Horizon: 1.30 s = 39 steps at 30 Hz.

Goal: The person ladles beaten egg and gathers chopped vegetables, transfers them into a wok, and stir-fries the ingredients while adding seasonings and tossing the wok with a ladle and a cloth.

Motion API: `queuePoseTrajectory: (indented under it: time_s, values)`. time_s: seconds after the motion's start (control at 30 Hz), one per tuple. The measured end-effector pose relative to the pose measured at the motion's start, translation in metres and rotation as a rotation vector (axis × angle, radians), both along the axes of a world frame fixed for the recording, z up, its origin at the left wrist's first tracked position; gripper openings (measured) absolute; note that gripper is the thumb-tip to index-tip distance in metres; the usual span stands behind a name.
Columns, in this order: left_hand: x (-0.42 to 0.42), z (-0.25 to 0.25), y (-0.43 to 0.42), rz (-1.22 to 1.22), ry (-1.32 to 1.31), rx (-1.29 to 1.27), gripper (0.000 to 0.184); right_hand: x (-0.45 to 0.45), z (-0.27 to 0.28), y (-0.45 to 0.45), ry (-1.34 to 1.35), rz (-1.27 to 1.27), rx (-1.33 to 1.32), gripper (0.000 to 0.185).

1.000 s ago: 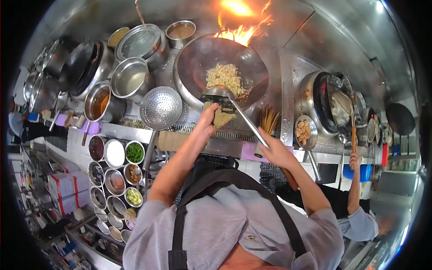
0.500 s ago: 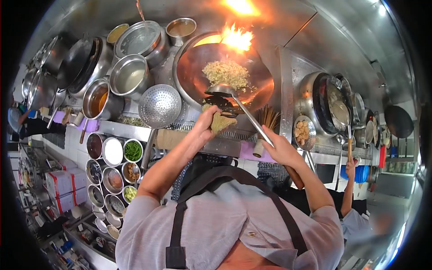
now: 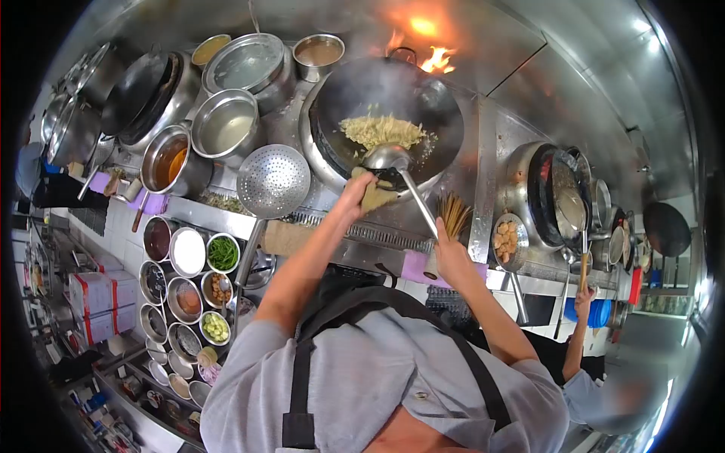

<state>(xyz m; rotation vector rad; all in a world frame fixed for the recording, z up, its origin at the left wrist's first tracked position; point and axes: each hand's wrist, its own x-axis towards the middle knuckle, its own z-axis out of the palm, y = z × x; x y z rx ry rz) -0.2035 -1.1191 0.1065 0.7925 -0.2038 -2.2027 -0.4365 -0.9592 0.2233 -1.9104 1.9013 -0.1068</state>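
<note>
A dark wok (image 3: 438, 102) sits over the burner ring in front of me, tilted less steeply than a flat bowl would show. Pale yellow food in small bits (image 3: 381, 134) is heaped in it. My left hand (image 3: 356, 192) is closed on a folded, yellowish cloth (image 3: 377, 199) at the wok's near rim; the cloth hides whatever part of the wok is gripped. My right hand (image 3: 455, 262) is wrapped round the long handle of a metal ladle (image 3: 388, 157). The ladle's bowl rests close to the near edge of the food, back side up.
Flames (image 3: 438, 60) rise behind the wok. A perforated strainer (image 3: 273, 181) and pots stand left; several ingredient bowls (image 3: 188, 251) lie beyond. A bamboo brush (image 3: 453, 217) and a strainer of browned pieces (image 3: 507, 240) are right. Another person's hand (image 3: 584, 300) holds a ladle farther right.
The large flame over the wok has shrunk and moved behind it. The wok looks darker, with steam above it. The ladle's bowl has shifted slightly right.
</note>
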Motion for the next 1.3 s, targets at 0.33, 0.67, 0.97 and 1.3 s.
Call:
queuePoseTrajectory:
  time_s: [0.33,0.67,0.97,1.3]
  values:
    - [0.116,-0.014,0.118,-0.016,0.006,0.125,0.045,-0.005,0.021,-0.07,-1.338,-0.482,0.232,0.042]
    - [0.17,-0.029,0.186,0.022,-0.002,0.026,0.059,-0.001,-0.005,-0.163,-1.232,-0.393,0.386,0.006]
    - [0.168,-0.02,0.188,0.104,0.098,0.007,0.068,0.008,0.021,-0.115,-1.155,-0.309,0.36,0.045]
    - [0.176,-0.029,0.19,0.073,0.014,0.035,0.063,-0.035,0.028,-0.117,-1.126,-0.486,0.186,0.028]
